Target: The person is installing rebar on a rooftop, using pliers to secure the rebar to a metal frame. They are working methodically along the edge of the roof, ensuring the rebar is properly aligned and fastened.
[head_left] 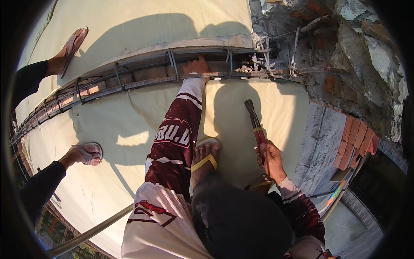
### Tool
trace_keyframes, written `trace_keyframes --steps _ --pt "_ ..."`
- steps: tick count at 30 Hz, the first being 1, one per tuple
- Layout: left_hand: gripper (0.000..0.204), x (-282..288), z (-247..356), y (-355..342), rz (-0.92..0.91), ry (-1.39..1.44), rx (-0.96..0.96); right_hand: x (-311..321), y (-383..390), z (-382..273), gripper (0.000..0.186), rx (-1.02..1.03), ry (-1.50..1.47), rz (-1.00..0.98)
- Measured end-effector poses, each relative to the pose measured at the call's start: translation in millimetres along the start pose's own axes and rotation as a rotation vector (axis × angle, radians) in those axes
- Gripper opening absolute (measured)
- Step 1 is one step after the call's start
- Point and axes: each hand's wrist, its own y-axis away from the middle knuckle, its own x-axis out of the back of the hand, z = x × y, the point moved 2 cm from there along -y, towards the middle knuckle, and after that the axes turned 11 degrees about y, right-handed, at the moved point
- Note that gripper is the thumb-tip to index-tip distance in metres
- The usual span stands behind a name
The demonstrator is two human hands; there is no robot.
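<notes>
Left hand [197, 67] on rebar [129, 84], fingertips hidden

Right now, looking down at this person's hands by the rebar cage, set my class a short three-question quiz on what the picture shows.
1. True or false: the left hand rests on the long rusty steel rebar cage.
2. Which tool does the right hand hold: A) red-handled pliers, B) a saw, C) a trowel?
3. What is broken open at the cage's right end?

Key: 1 true. 2 A, its grip closed round the handles. 3 The crumbling red brick and mortar wall.
</notes>
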Motion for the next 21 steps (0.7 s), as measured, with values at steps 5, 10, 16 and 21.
trace_keyframes --steps 5,10,16,21 --pt "0.047 -17.0 -14.8 -22.1 -0.078 0.118 0.024 0.0 17.1 9.5 0.032 0.039 0.128 0.092" --pt "0.037 -22.3 -18.3 -24.2 0.017 0.25 0.104 -4.1 22.5 18.4 0.03 -0.068 0.224 0.217" --pt "0.035 -26.2 -19.8 -20.7 -0.118 0.209 0.043 4.5 21.5 6.7 0.041 -0.096 0.171 0.264" --pt "0.034 -26.9 -19.9 -20.1 -0.137 0.048 -0.025 16.0 5.2 -1.6 0.045 0.011 0.336 0.296"
